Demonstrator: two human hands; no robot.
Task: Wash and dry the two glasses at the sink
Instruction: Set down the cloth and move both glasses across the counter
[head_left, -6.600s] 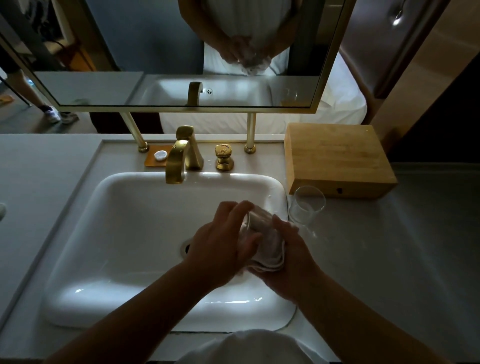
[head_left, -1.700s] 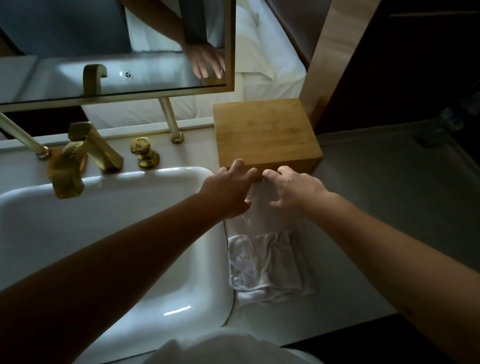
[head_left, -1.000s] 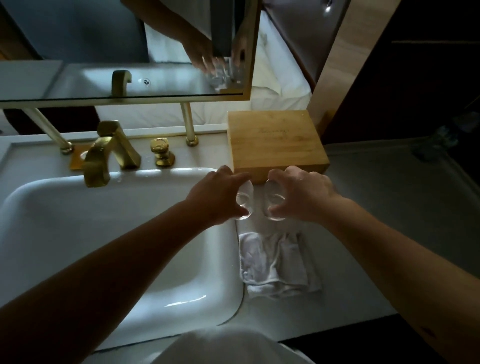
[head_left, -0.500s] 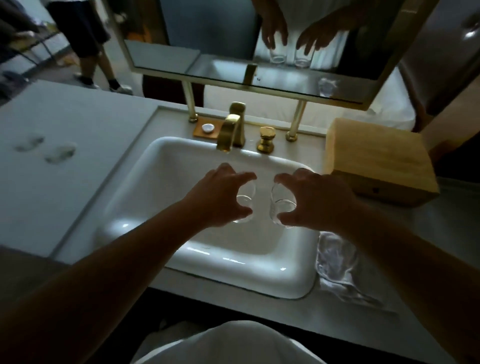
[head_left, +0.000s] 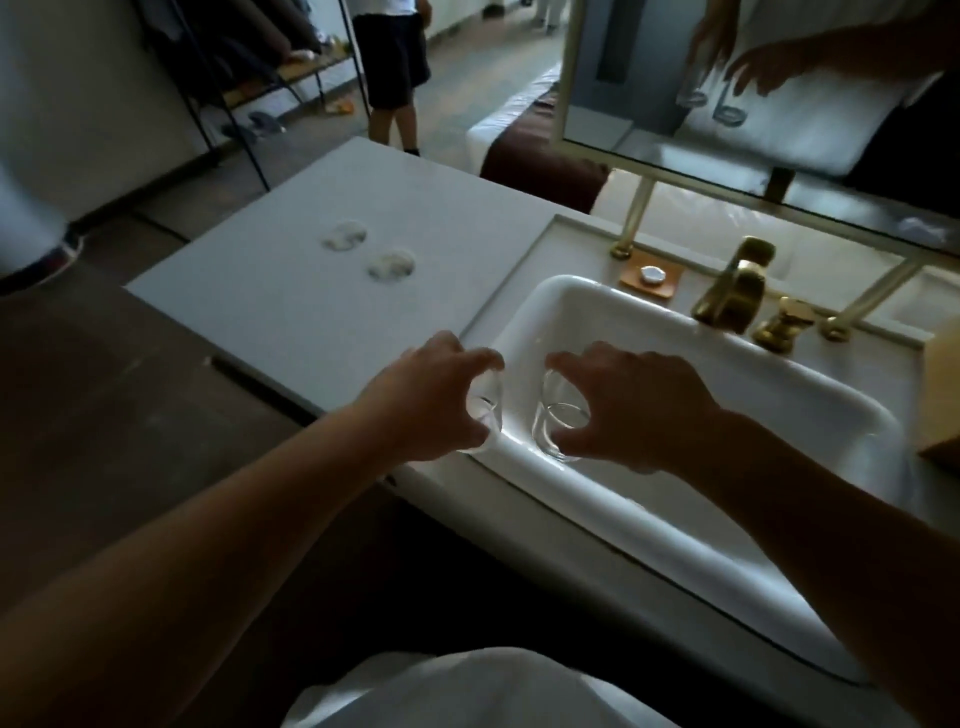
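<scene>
As fingers (head_left: 483, 358) grip, two empty glasses (head_left: 558, 423)

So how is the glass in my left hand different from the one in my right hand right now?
The left glass is mostly hidden behind the left hand and hangs over the sink's left rim; the right glass shows more of its wall and base, and hangs over the basin. Both are clear, roughly upright, and gripped from above by curled fingers of the left and right hand.

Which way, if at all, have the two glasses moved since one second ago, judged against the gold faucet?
Yes. The left hand and right hand carried the glasses leftward, from right of the faucet to left of it.
</scene>
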